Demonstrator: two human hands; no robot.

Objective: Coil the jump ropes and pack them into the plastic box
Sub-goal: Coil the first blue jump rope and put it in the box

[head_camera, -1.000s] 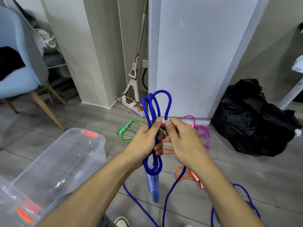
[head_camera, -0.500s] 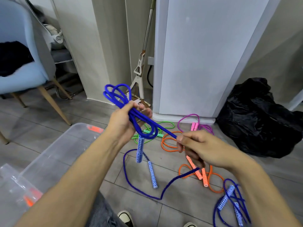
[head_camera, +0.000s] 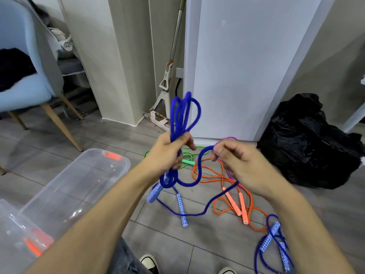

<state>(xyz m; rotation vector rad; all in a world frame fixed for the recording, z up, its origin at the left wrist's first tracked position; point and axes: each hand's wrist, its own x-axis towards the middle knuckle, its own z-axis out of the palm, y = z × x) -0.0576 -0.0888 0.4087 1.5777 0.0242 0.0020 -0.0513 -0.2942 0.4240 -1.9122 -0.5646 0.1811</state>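
My left hand [head_camera: 167, 153] grips a bundle of blue jump rope [head_camera: 182, 113] loops that stand up above the fist, with one patterned handle hanging below it. My right hand [head_camera: 235, 159] pinches the loose strand of the same rope beside it; the strand sags between the hands and trails to the floor, where its other handle [head_camera: 182, 209] lies. The clear plastic box [head_camera: 75, 186] stands open at the lower left. On the floor lie an orange rope [head_camera: 225, 178], a green rope [head_camera: 187, 155], a pink rope partly hidden behind my right hand, and a second blue rope [head_camera: 274, 244].
A black rubbish bag [head_camera: 308, 143] sits at the right against the wall. A mop [head_camera: 167, 84] leans in the corner behind the ropes. A blue chair [head_camera: 25, 80] stands at the left. The box's lid [head_camera: 17, 234] lies at the lower left edge. My shoes show at the bottom.
My left hand has swung the loop bundle upright again and to the right. My right hand has come up close beside it, bringing a new length of the loose strand.
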